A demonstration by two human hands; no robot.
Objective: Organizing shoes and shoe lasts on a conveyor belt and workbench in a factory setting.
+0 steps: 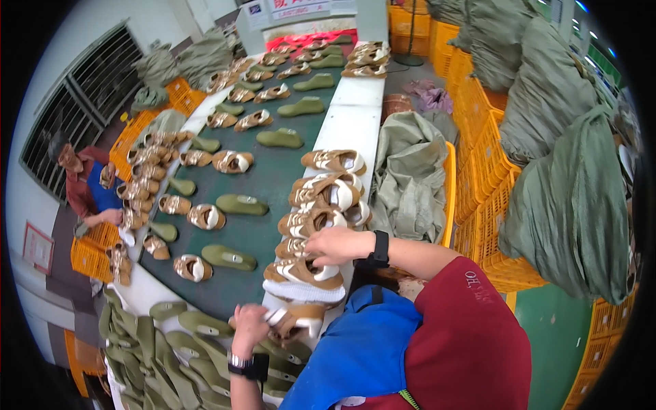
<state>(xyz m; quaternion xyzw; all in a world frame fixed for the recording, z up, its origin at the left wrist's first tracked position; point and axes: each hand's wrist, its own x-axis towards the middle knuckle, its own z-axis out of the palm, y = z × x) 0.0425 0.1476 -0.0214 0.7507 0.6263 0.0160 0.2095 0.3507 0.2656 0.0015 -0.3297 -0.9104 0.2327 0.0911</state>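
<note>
My right hand (336,244) reaches over the row of sneakers at the belt's near right edge. Its fingers are bent down onto the collar of a brown-and-white sneaker (301,279), which lies tilted with its white sole showing. Lower down, my left hand (250,326) has its fingers curled at one end of another brown-and-white sneaker (301,318), close to my blue apron. Part of that shoe is hidden by the hand. Below and left of it lies a heap of olive-green shoe lasts (160,355).
The green conveyor belt (266,174) carries sneakers and green lasts (229,257). White ledges (352,109) flank it. Across the belt, a co-worker (92,178) stands holding something. Yellow crates (488,178) topped with green sacks (567,205) stand at right.
</note>
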